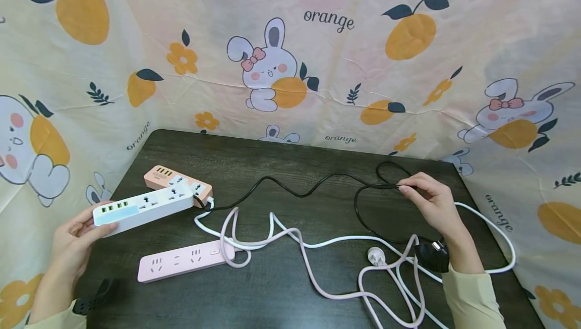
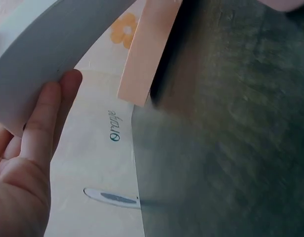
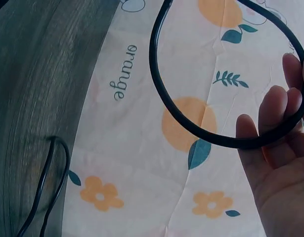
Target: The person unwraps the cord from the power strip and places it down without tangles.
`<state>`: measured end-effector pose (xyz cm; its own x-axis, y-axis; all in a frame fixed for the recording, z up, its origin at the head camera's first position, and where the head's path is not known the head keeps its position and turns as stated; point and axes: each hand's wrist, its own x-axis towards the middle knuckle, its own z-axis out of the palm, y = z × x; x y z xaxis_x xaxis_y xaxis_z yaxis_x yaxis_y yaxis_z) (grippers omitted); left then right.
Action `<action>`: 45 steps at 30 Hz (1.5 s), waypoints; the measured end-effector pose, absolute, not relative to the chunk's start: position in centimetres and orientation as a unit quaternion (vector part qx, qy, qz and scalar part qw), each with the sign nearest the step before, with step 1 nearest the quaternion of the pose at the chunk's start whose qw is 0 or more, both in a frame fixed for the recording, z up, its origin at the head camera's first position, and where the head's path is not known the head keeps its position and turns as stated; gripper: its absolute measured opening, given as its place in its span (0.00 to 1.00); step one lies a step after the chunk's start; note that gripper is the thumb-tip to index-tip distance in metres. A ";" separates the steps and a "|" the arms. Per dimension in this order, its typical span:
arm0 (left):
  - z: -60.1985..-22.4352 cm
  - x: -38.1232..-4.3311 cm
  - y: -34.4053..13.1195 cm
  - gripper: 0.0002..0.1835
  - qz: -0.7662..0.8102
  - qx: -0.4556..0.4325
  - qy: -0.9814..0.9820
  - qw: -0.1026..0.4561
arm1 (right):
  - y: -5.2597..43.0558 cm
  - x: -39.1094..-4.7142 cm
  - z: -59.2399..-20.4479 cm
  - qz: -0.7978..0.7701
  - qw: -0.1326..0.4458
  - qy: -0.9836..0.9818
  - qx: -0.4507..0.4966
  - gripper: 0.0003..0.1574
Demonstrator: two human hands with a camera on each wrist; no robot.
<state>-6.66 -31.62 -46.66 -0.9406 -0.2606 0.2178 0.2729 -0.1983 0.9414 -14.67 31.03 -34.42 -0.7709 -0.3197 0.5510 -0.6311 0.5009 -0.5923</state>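
Note:
My left hand [image 1: 74, 245] grips the left end of a white power strip [image 1: 156, 208], fingers and thumb on either side. In the left wrist view the strip's smooth side [image 2: 53, 49] shows above the table level. A black cable [image 1: 313, 191] runs from the strip's right end across the table. At the right, my right hand [image 1: 431, 203] pinches that cable between thumb and fingers. The right wrist view shows a black cable loop [image 3: 176, 116] lying across the fingers. A black plug [image 1: 431, 256] lies beside the right wrist, partly hidden by it.
A peach power strip [image 1: 168, 175] lies behind the white one, partly covered. In front lies a pink power strip [image 1: 181, 262]. White cord [image 1: 345, 239] and pale pink cord [image 1: 313, 273] tangle around a white plug [image 1: 375, 256]. A patterned cloth [image 1: 354, 66] hangs behind the dark table [image 1: 281, 314].

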 end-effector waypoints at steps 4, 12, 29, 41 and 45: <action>-46.2 -5.9 -31.3 0.28 -0.784 -0.008 -0.602 0.152 | 30.2 -14.5 -33.9 0.407 0.185 -0.847 0.287 0.06; -46.8 -5.3 -31.7 0.28 -0.782 0.032 -0.612 0.115 | 29.4 -14.7 -34.4 0.412 0.174 -0.841 0.306 0.03; -47.5 -4.5 -32.7 0.21 -0.560 0.107 -0.820 0.053 | 26.7 -14.7 -36.3 0.411 0.080 -0.865 0.277 0.09; -47.1 -4.3 -32.2 0.36 -0.322 0.089 -0.942 0.013 | 25.1 -15.5 -38.7 0.392 0.053 -0.858 0.326 0.10; -47.2 -4.2 -32.1 0.36 -0.307 0.079 -0.948 0.021 | 25.5 -16.2 -40.6 0.384 0.062 -0.858 0.335 0.11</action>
<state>-4.23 -32.13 -47.20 -0.9866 -0.1626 -0.0091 -0.1371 0.7991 0.5853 -16.22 25.47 -40.59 -0.7679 -0.5279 0.3630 -0.6224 0.4807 -0.6177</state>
